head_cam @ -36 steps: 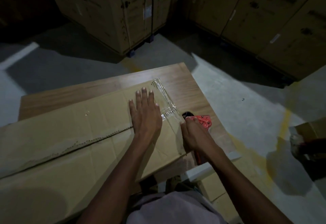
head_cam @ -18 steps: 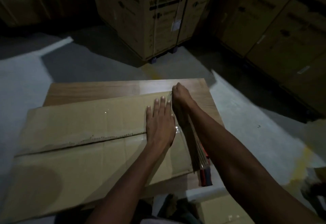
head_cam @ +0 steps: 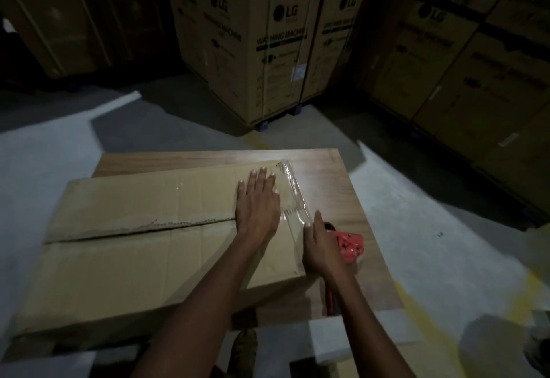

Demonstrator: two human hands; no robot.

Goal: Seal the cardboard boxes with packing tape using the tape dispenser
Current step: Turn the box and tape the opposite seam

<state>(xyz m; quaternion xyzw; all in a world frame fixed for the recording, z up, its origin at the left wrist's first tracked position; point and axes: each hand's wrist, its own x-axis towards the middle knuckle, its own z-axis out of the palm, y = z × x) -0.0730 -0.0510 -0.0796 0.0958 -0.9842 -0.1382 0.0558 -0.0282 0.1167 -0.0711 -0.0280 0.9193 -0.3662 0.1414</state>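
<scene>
Your left hand (head_cam: 258,203) lies flat on the box (head_cam: 134,246); your right hand (head_cam: 323,251) grips the dispenser (head_cam: 351,246). You're taping the end, so next tape the seam (head_cam: 143,227).

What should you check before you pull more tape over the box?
1. Left hand flat on the cardboard box, steadying it: ok.
2. Right hand holds the red tape dispenser: ok.
3. Tape strip lies along the box's right end: ok.
4. Tape smooth: not ok, it looks wrinkled.
5. Long middle seam taped: not ok, still bare.
6. Tape cut from the dispenser: cannot tell.
</scene>
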